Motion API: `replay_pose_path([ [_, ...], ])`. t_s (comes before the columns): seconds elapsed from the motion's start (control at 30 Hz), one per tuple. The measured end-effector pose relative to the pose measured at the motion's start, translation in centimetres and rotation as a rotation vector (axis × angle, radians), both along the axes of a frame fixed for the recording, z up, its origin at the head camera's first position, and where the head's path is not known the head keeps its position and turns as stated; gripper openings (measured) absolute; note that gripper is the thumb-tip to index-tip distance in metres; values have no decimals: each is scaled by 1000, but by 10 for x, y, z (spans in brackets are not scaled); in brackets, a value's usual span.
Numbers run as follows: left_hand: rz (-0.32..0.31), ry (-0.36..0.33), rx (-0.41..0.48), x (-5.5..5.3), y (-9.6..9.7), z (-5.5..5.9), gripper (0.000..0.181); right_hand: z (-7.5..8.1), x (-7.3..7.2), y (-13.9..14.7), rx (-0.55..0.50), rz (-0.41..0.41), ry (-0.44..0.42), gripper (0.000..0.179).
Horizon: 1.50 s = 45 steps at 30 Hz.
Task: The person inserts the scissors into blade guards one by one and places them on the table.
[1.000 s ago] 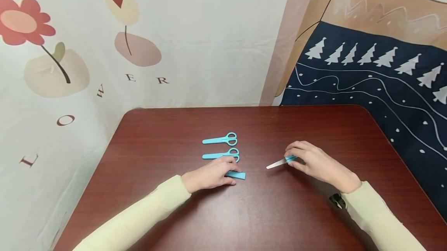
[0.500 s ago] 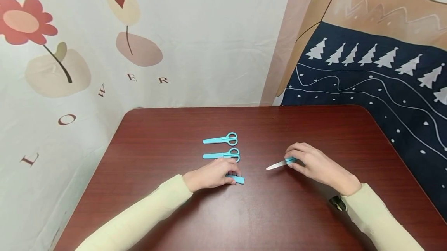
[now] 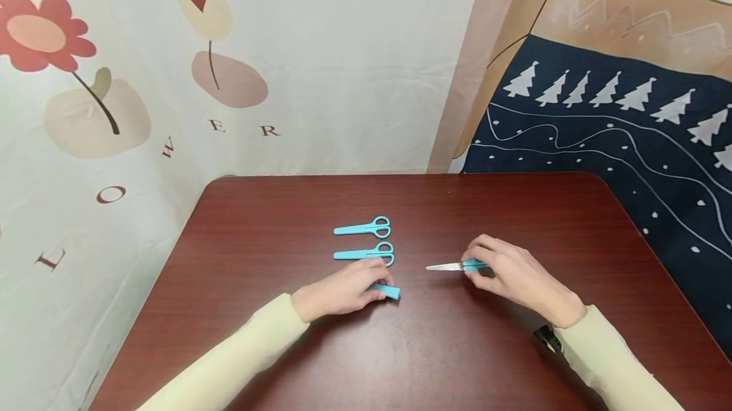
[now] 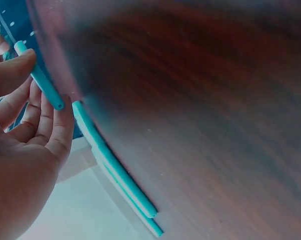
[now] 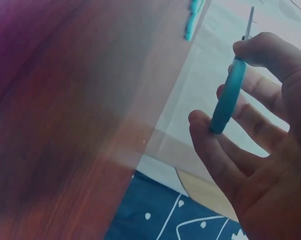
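My left hand [image 3: 345, 286] pinches a light blue scissors cover [image 3: 391, 291] between thumb and fingers, its wide end pointing right toward the other hand. In the left wrist view this cover [image 4: 46, 86] lies along the fingers, held up above the tabletop. Across a short gap, my right hand [image 3: 511, 270] grips a pair of scissors [image 3: 445, 267] by the blue handles, and their bare metal blades point left at the cover. From the right wrist view the scissors' handle [image 5: 228, 97] sits between thumb and fingertips, seen edge-on.
Two covered blue scissors lie side by side just beyond the left hand: the farther pair [image 3: 354, 229] and the nearer pair [image 3: 351, 255], partly overlapped by that hand. The dark red wooden table [image 3: 274, 208] ends at a printed cloth backdrop [image 3: 343, 80].
The scissors in my right hand have swung so the blades lie nearly level, their tips shifted left toward the cover. The cover in my left hand has tilted slightly.
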<state>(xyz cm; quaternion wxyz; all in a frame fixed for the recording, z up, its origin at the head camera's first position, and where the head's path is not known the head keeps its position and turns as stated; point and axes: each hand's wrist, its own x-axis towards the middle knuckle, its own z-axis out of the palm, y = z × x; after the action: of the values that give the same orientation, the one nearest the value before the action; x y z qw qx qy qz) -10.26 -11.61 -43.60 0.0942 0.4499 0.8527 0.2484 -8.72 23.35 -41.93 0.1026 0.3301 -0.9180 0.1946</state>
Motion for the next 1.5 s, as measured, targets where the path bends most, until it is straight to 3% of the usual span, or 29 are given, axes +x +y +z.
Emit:
replay_pose_path([
  [0.3,62,48,50,9,-3,6,10,4,8,-13,-38,45,-9,25],
  [0.6,147,64,91,16,1,6,11,2,14,-23,-51,64,47,23],
  [1.1,202,140,218,25,8,7,15,4,21,-30,-83,74,-7,21],
  [1.5,235,156,252,25,12,8,16,1,18,-31,-78,94,56,20],
])
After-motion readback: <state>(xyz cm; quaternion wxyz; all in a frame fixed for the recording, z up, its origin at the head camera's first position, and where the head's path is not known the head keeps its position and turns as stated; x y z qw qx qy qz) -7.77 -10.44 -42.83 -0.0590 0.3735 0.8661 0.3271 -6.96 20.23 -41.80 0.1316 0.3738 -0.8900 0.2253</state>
